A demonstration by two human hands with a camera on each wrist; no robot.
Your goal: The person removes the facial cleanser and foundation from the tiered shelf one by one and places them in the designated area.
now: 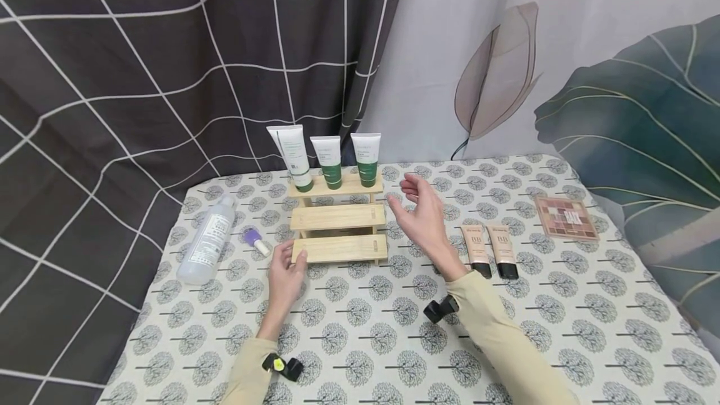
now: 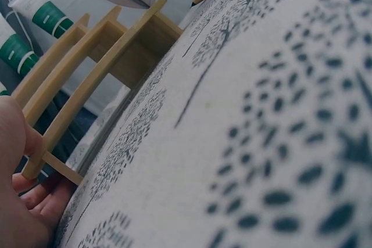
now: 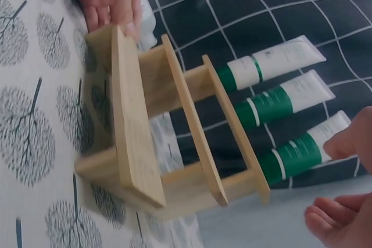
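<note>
A three-tier wooden display stand [image 1: 339, 217] is on the table. My left hand [image 1: 285, 272] pinches the left end of its lowest tier, thumb on top and fingers below, as the left wrist view shows. Three white-and-green squeeze tubes stand caps down on the top tier: a larger, tilted left tube [image 1: 294, 158], a middle tube [image 1: 328, 161] and a right tube [image 1: 367, 158]. To the right of the stand, my right hand [image 1: 420, 214] hovers with loosely bent fingers and holds nothing. In the right wrist view its thumb [image 3: 349, 140] appears beside the right tube.
Left of the stand lie a clear bottle [image 1: 208, 242] and a small purple-and-white bottle [image 1: 256, 241]. Two BB cream tubes [image 1: 475, 249] lie beyond my right wrist, with an eyeshadow palette [image 1: 565, 218] farther right. Dark checked curtain [image 1: 225, 49] hangs behind the tree-print tablecloth [image 1: 360, 336].
</note>
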